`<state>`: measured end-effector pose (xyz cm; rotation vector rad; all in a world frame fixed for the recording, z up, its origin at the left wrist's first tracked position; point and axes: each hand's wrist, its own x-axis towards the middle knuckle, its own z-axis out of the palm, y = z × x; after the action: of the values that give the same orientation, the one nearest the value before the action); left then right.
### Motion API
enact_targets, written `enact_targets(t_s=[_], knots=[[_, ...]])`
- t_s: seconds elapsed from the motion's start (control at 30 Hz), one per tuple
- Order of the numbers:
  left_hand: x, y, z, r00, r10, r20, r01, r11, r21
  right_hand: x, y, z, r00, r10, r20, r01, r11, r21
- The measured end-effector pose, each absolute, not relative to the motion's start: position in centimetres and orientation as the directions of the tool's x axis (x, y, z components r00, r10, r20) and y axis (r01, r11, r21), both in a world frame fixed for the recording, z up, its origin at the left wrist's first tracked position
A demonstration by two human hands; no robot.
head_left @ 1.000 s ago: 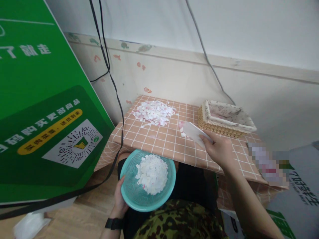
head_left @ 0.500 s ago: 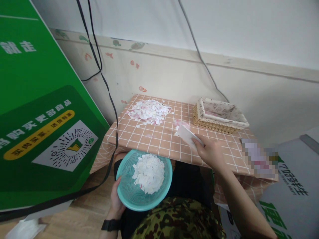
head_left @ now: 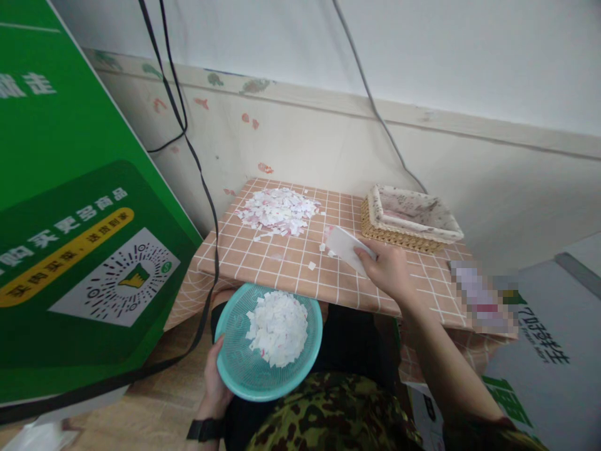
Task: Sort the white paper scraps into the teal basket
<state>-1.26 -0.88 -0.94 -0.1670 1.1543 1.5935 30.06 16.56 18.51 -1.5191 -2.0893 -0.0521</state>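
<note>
My left hand (head_left: 216, 381) grips the left rim of a round teal plastic basket (head_left: 237, 354), held at the table's front edge over my lap. A heap of small white paper scraps (head_left: 278, 329) lies inside it. My right hand (head_left: 387, 266) is closed around a flat white card-like piece (head_left: 345, 245), tilted with its lower left edge at the tablecloth. Some white and pinkish scraps (head_left: 328, 235) show beside that edge; others may be hidden behind the piece. Further left on the table is a larger pile of white and pink scraps (head_left: 278, 212).
A brown checked cloth (head_left: 282, 268) covers the table. At its back right stands a cloth-lined wicker basket (head_left: 404, 239); a blurred flat item (head_left: 479, 297) lies on the right. A black strap (head_left: 206, 188) hangs past the left corner, near a green board (head_left: 94, 138).
The white piece in my right hand has moved slightly left and toward me, and a few loose scraps now lie nearer the front edge. My left hand still holds the teal basket.
</note>
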Motion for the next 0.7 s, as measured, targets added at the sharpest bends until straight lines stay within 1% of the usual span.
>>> enact_targets(t_s=[0.13, 0.3, 0.4, 0.6, 0.7], knots=[[-1.34, -0.92, -1.11, -0.392, 0.671, -0.629, -0.806, 0.079, 0.586, 29.98, 16.43, 18.99, -0.176, 0.863, 0.473, 0.892, 0.343, -0.295], [-1.35, -1.0, -1.18, -0.406, 0.682, -0.608, -0.792, 0.07, 0.606, 30.29, 16.47, 18.95, -0.22, 0.873, 0.435, 0.892, 0.361, -0.273], [-1.35, -0.99, -1.23, -0.418, 0.674, -0.61, -0.788, 0.066, 0.612, 30.49, 16.56, 18.9, -0.211, 0.874, 0.437, 0.901, 0.348, -0.26], [-1.38, -0.94, -1.34, -0.454, 0.658, -0.601, -0.776, 0.04, 0.63, 30.18, 16.22, 19.18, -0.225, 0.881, 0.416, 0.87, 0.374, -0.321], [-1.34, -0.95, -1.21, -0.437, 0.668, -0.603, -0.786, 0.043, 0.617, 30.0, 16.28, 19.12, -0.241, 0.887, 0.393, 0.871, 0.376, -0.315]])
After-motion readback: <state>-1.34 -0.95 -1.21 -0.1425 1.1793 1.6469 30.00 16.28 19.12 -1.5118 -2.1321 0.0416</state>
